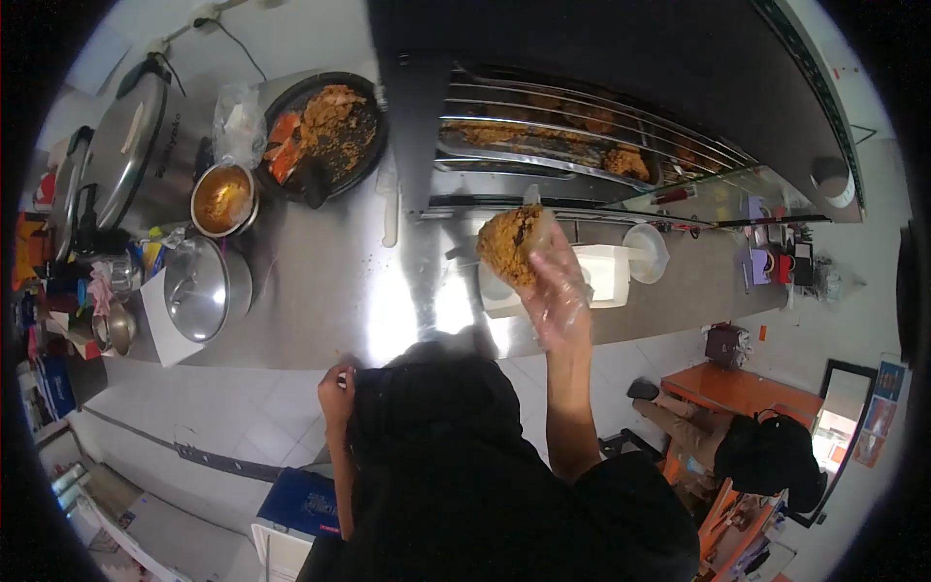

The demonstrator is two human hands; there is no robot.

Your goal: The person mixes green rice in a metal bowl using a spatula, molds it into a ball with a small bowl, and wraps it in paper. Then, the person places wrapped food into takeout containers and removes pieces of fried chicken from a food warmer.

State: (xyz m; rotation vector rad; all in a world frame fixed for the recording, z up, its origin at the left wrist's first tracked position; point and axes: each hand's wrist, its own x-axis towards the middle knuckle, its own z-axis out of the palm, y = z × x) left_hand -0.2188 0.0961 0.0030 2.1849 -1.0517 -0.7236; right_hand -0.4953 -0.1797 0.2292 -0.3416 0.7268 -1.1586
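In a clear plastic glove, my right hand is closed around a piece of crumb-coated fried chicken, held up over the counter. Below and beside that hand, an open white box sits on the counter, partly covered by the hand. A translucent plastic bowl is to the right of the box. My left hand hangs low by the counter's front edge, close to my dark clothing. Its fingers are curled in, and whatever they may hold is hidden.
A glass-fronted warmer holds more fried pieces on racks. Left of it are a black pan with crumbs and chicken, a knife, a metal bowl, a lidded pot and a large cooker. Another person sits at right.
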